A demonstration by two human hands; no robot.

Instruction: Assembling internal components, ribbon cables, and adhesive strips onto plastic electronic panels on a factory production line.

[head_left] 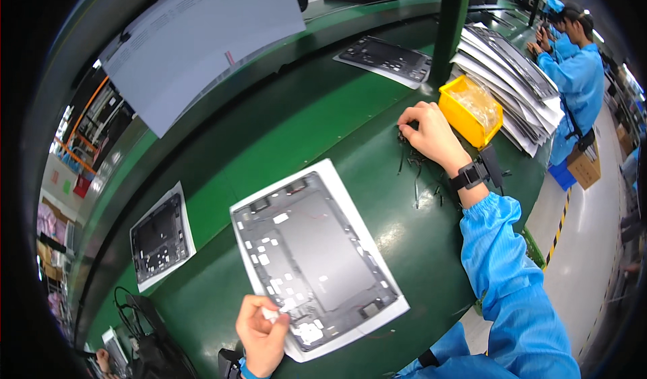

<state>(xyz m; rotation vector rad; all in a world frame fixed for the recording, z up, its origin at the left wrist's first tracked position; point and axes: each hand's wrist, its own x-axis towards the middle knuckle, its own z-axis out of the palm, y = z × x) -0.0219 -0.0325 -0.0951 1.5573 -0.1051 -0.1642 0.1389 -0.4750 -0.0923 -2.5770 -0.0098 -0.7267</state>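
Note:
A dark grey tablet housing [330, 244] dotted with small white stickers lies on a white sheet [348, 197] in front of me. At its lower left corner my left hand [261, 338] is closed, with a small white piece [271, 314] showing between thumb and forefinger. My right hand [431, 136], with a black band on the wrist, reaches to the far right of the housing. Its fingers are pressed together over several thin black strips [416, 180] scattered on the green table [377, 156]. What those fingertips hold is hidden.
A yellow bin [478, 133] with clear plastic bits stands beside a stack of white sheets and panels [512, 89]. Other housings lie at left [162, 237] and far back [384, 59]. A green post [450, 28] rises behind. A blue-clad person [579, 75] stands at right.

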